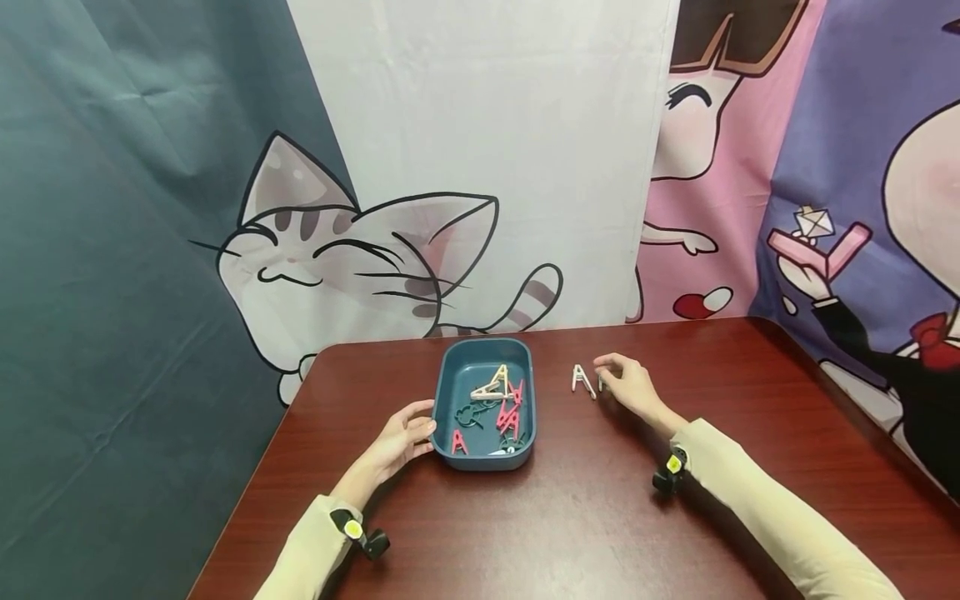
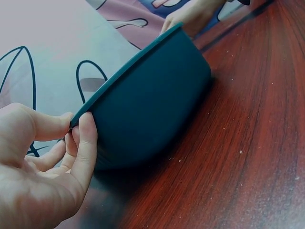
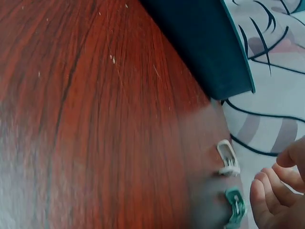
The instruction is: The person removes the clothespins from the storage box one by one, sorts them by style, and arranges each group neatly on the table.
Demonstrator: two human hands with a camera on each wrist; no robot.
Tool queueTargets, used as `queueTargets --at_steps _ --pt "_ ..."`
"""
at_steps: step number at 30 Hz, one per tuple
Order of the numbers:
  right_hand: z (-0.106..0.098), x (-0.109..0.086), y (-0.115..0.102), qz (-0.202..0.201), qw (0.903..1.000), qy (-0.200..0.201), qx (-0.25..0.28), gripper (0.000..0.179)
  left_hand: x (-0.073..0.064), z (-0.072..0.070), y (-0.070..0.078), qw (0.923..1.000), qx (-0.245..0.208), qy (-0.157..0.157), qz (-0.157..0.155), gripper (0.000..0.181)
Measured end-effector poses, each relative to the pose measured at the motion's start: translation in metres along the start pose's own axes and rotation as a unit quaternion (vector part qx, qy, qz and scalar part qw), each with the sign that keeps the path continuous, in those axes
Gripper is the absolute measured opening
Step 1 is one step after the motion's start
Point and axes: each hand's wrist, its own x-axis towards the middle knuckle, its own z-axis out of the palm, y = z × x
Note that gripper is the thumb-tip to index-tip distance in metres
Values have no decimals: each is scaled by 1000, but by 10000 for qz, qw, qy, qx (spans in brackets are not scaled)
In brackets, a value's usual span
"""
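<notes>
A blue-green plastic bin [image 1: 534, 408] stands on the table with several clothespins inside. Among these are cream clothespins [image 1: 491, 388], red clothespins [image 1: 510, 417] and dark green pieces [image 1: 468, 414]. My left hand [image 2: 52, 157] pinches the bin's left rim between thumb and fingers. Right of the bin, a white clothespin [image 3: 228, 158] and a green clothespin [image 3: 235, 208] lie on the table. Just above and beside the green one hovers my right hand [image 1: 628, 385], its fingers loosely bent and nothing visible in them. In the head view that hand partly covers the green clothespin.
The dark red wooden table [image 1: 585, 517] has a far edge close behind the bin and the loose clothespins. A cartoon-printed cloth [image 1: 480, 167] hangs upright behind it. Each sleeve carries a strapped-on wrist camera [image 1: 367, 537].
</notes>
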Motion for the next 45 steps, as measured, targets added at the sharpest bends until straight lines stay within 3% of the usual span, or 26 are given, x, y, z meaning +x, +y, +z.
queueTargets --at_steps 13,17,21,24,31,37,45 --pt "15 0 -16 -61 9928 -648 1001 23 2 1 -3 10000 -34 -7 -11 58" --pt "21 0 -20 -373 9882 -791 1261 22 2 1 -3 10000 -23 14 -14 58" --pt "20 -6 -38 -735 9844 -991 1259 22 1 1 -3 10000 -27 32 -25 58" --pt "19 -8 -51 -870 9820 -1121 1247 22 0 1 -2 10000 -33 29 -37 58" --pt "26 -4 -58 -1059 9745 -1407 1393 24 1 0 -2 10000 -52 0 -17 57" --pt "30 -5 -77 -1213 9633 -1908 1445 26 2 -1 -2 10000 -88 -37 26 57" --pt "40 -3 -101 -1601 9361 -2815 1373 31 2 -1 -3 10000 -78 4 -5 57"
